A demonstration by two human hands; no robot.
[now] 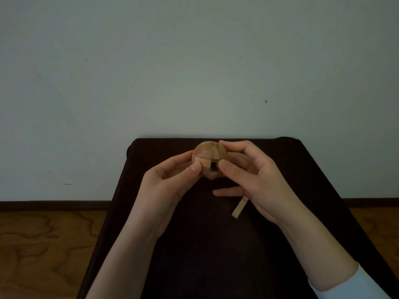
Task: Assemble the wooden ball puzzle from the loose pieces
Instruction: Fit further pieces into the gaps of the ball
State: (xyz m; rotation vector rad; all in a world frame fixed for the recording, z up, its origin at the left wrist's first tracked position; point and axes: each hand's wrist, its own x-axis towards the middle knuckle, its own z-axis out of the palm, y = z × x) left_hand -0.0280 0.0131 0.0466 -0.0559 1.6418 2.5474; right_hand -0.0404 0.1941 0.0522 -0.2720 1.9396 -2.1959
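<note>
- left hand [170, 180]: thumb and fingers curled onto the left flank of the ball puzzle [208, 160], thumb tip pressed on a front segment. Grasping the ball, not loose.
- ball puzzle is held above the dark table [302, 169], pinched between both hands, nearly whole. A dark square slot [213, 165] opens on the front face, between the two thumbs.
- right hand [248, 175]: thumb on the ball's right front, index hooked over the top. Also clamped on the ball. Lower fingers stretch out under it, holding nothing.
- loose piece [239, 207]: pale bar lying on the table below the right palm, well under the grip. Looks like the last key.
- To do it well, my read: keep the left pinch firm so segments don't shift, free the right hand only, fetch the bar, line it square with the slot, push straight in without twisting.
- Hard to tell: back and underside of the ball are hidden, so any other gaps are unknown. Slot depth is lost in shadow. Bar's upper end is covered by the right hand; notches can't be made out. Dim light blurs the seams.
</note>
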